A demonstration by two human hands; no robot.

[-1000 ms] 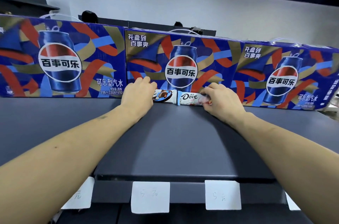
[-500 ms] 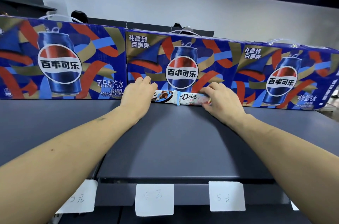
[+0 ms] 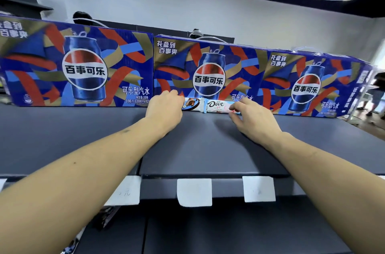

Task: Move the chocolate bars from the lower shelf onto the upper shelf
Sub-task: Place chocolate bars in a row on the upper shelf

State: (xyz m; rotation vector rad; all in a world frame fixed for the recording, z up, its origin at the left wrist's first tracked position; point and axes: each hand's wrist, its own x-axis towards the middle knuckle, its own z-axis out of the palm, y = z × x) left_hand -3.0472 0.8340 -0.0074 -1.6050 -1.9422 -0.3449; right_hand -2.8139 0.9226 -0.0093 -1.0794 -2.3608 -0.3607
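1. On the upper shelf (image 3: 208,145), against the foot of the middle Pepsi carton (image 3: 208,70), two chocolate bars are being set end to end: a Dove bar (image 3: 216,105) on the right and a second bar (image 3: 191,104) on the left.
2. The left end of the second bar is being covered by the left hand (image 3: 164,108); its fingers are curled over that end, but whether the wrapper is being pinched cannot be told.
3. The right end of the Dove bar is being touched by the right hand (image 3: 252,116), whose fingers (image 3: 234,109) are spread and loosely bent, apparently being loosened rather than clamped.
4. Both bars are lying flat, long axes running left to right along the carton face, the Dove lettering being shown upright to the front.
5. For a good placement, the bars are best being pressed back evenly against the carton, kept in one line, and let go without the wrappers being dragged forward.
6. Along the shelf edge, paper price tags (image 3: 194,191) are being displayed.
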